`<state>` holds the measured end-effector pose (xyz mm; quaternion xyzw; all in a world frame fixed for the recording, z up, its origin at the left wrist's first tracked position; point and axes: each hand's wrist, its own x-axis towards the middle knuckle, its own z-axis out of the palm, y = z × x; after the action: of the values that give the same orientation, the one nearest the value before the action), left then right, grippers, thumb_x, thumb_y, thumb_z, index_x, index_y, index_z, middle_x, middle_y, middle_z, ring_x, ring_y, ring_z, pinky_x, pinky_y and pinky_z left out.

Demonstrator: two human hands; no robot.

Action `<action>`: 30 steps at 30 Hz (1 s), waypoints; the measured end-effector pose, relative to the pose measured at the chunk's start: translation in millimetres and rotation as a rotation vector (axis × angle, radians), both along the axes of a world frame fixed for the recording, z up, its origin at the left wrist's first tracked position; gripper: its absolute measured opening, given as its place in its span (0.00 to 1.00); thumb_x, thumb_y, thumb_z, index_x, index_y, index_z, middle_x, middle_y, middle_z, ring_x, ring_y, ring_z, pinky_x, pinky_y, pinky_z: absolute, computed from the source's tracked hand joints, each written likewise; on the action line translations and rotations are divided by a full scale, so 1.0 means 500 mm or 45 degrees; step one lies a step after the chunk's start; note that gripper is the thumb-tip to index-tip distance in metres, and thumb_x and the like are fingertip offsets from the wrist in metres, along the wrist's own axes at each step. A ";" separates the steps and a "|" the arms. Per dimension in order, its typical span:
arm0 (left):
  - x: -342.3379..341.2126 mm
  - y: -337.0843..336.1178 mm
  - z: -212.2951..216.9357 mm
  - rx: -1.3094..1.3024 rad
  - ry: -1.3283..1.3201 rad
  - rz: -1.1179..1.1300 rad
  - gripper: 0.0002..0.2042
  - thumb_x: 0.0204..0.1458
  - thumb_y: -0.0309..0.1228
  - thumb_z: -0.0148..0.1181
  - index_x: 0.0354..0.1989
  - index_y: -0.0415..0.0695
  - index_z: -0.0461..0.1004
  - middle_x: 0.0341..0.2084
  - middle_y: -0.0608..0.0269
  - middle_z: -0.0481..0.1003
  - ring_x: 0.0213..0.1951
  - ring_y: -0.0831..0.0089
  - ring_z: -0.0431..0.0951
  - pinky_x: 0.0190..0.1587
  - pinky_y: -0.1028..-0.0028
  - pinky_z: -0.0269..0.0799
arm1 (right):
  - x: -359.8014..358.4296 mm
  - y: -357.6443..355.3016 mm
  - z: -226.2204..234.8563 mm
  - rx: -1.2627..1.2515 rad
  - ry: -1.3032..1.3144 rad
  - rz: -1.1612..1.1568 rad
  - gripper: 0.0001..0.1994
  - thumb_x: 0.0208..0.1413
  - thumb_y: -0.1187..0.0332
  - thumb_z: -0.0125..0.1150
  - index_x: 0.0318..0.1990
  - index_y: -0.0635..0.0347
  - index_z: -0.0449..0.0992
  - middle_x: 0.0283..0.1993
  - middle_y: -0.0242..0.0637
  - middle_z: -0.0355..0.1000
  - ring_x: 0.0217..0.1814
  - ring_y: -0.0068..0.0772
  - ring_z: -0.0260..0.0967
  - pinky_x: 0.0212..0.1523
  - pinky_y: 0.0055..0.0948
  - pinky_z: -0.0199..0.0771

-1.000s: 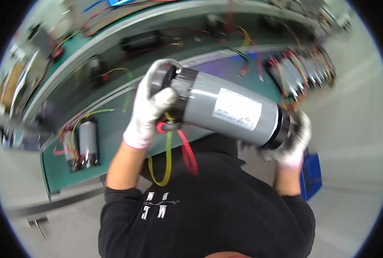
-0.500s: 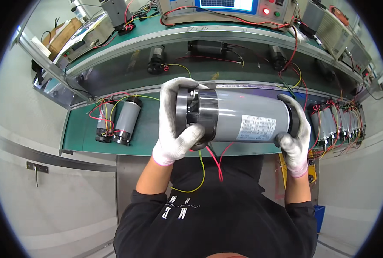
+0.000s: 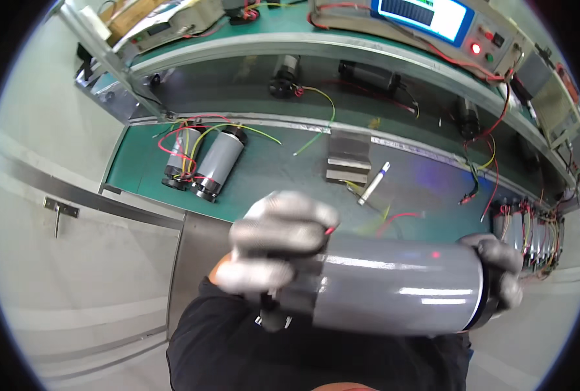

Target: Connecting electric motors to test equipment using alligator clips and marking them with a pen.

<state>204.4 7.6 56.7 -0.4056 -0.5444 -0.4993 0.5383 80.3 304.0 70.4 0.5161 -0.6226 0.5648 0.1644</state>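
Between my two gloved hands lies a large grey cylindrical motor (image 3: 394, 280) with black end caps, held sideways close to my body and blurred by motion. My left hand (image 3: 280, 238), in a white glove with grey fingertips, wraps over the motor's black left end. At the opposite end, the fingers of my right hand (image 3: 502, 267) curl over the black cap. Yellow-green and red wires trail blurred behind the motor. Its label does not show. On the bench beyond are a metal V-shaped block (image 3: 348, 156) and a white marker pen (image 3: 374, 184).
Two grey motors (image 3: 219, 159) with red and yellow wires lie at the bench's left. Several wired motors (image 3: 531, 231) stand in a row at the right. A metal-edged shelf (image 3: 342, 49) crosses above, carrying a tester with a lit screen (image 3: 427, 19); more motors lie beneath it.
The motor has come down toward my body and turned, so its label has gone from sight. My left fingers now lie over its top. The view has shifted, uncovering the block and pen.
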 end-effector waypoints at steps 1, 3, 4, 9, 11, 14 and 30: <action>0.022 0.003 -0.009 -0.046 -0.050 -0.014 0.34 0.66 0.64 0.60 0.58 0.40 0.68 0.48 0.40 0.77 0.53 0.42 0.81 0.48 0.48 0.83 | 0.010 -0.010 -0.007 -0.005 -0.014 0.002 0.41 0.47 0.54 0.85 0.65 0.67 0.75 0.58 0.58 0.79 0.56 0.54 0.81 0.62 0.49 0.79; 0.063 0.002 -0.039 0.053 -0.312 -0.091 0.34 0.66 0.63 0.61 0.57 0.40 0.68 0.49 0.40 0.77 0.53 0.43 0.81 0.46 0.50 0.83 | 0.028 -0.028 -0.017 -0.027 -0.041 0.007 0.39 0.47 0.57 0.84 0.64 0.68 0.76 0.56 0.57 0.80 0.54 0.53 0.82 0.60 0.48 0.80; 0.075 0.001 -0.057 0.193 -0.517 -0.151 0.34 0.65 0.63 0.62 0.57 0.40 0.69 0.50 0.39 0.77 0.54 0.45 0.80 0.48 0.51 0.82 | 0.032 -0.038 -0.021 -0.108 -0.071 0.096 0.38 0.48 0.59 0.84 0.64 0.68 0.76 0.56 0.57 0.80 0.53 0.53 0.83 0.59 0.48 0.81; -0.070 -0.102 -0.184 0.420 -1.015 0.203 0.17 0.69 0.36 0.51 0.58 0.40 0.75 0.54 0.47 0.79 0.58 0.50 0.79 0.64 0.54 0.73 | -0.056 -0.148 -0.066 0.231 -0.266 -0.412 0.30 0.54 0.66 0.81 0.62 0.70 0.78 0.54 0.51 0.82 0.55 0.44 0.82 0.62 0.40 0.79; -0.169 -0.172 -0.231 0.036 -0.968 0.561 0.17 0.69 0.34 0.52 0.58 0.37 0.76 0.55 0.50 0.79 0.58 0.55 0.78 0.67 0.59 0.69 | -0.132 -0.228 -0.117 0.247 -0.557 -0.441 0.24 0.60 0.68 0.77 0.61 0.70 0.80 0.52 0.47 0.83 0.59 0.36 0.80 0.65 0.35 0.76; -0.256 -0.236 -0.282 0.316 -1.276 0.326 0.17 0.65 0.28 0.54 0.60 0.36 0.76 0.54 0.50 0.79 0.59 0.59 0.78 0.68 0.65 0.68 | -0.220 -0.307 -0.206 0.328 -0.787 -0.497 0.24 0.60 0.66 0.78 0.60 0.70 0.80 0.50 0.47 0.84 0.57 0.35 0.81 0.63 0.35 0.78; -0.129 0.008 -0.114 -1.473 -1.320 -0.341 0.11 0.62 0.40 0.69 0.44 0.46 0.81 0.33 0.59 0.79 0.33 0.58 0.82 0.40 0.57 0.79 | -0.074 0.018 -0.135 1.375 -1.287 1.007 0.15 0.67 0.68 0.66 0.58 0.64 0.82 0.44 0.49 0.84 0.40 0.50 0.83 0.46 0.45 0.82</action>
<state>139.7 11.6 -0.2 -0.3989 -0.8458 -0.3230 -0.1456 43.4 312.7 3.1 0.3888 -0.5793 0.3685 -0.6144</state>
